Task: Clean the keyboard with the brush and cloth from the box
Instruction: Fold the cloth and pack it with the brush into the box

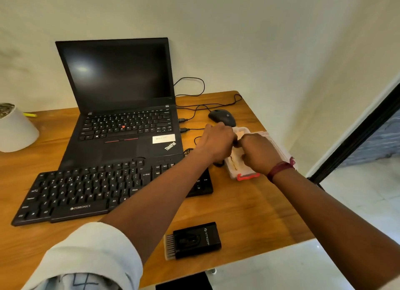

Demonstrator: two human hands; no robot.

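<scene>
Box (234, 173), clear, red latch: sitting at 3 o'clock of keyboard (86, 192). Left hand (218, 142) and right hand (259, 153) are reaching in, fingers curling; what they are gripping, cannot tell. Brush (192, 240) is lying at box's 6 o'clock. Advisable: one hand steadying box, the other lifting the cloth clear.

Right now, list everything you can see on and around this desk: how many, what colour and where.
wooden table: one, orange-brown, under everything.
open laptop computer: one, black, back of table.
separate full-size keyboard: one, black, in front of laptop.
computer mouse: one, black, right of laptop.
cables: several, black, between laptop and mouse.
clear plastic box with red latch: one, right of keyboard.
flat brush with pale bristles: one, black, near edge.
tapered pot: one, white, left edge.
left hand: one, at box, grip blurred.
right hand: one, red wristband, over box.
</scene>
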